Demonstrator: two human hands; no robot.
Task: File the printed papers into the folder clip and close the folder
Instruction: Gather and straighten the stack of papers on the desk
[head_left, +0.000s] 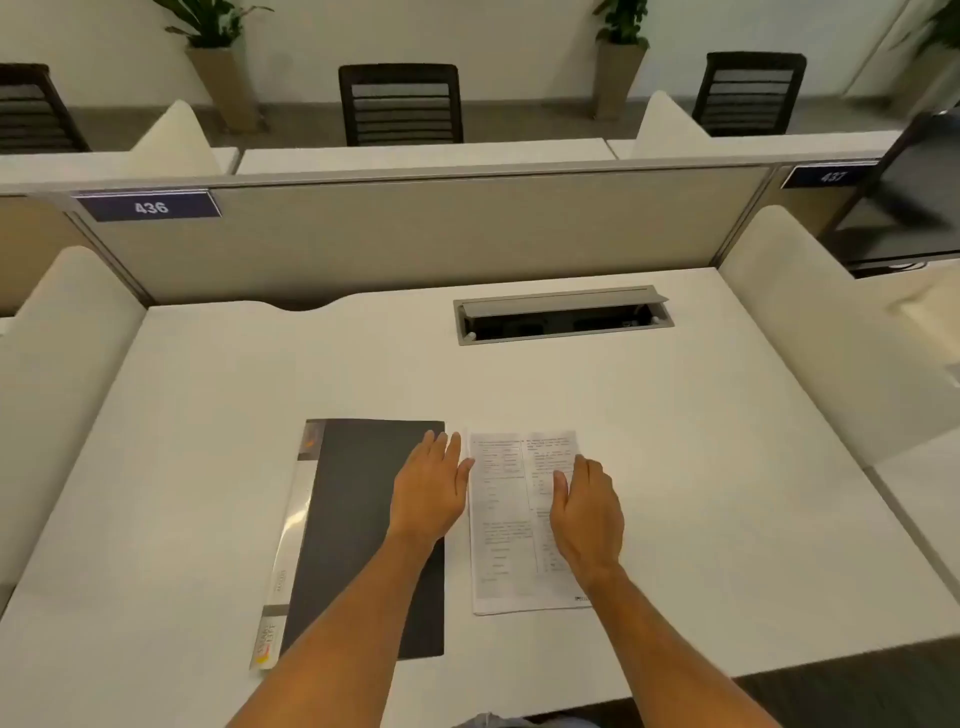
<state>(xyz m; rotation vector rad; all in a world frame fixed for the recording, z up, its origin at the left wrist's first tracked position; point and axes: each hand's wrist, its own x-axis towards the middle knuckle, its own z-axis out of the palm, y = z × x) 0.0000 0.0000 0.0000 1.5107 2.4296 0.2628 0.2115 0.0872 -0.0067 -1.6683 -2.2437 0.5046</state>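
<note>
Looks like the very start: the dark grey plastic folder with a clear spine (358, 535) lies shut on the white worktop (701, 467), left hand (428, 488) flat on it, fingers released, right hand (587, 512) open on the printed white papers (504, 519) beside it, so opening the cover probably comes next.

Two bare forearms, left hand (428, 488) and right hand (587, 512) without sleeves, rings or watch.
</note>
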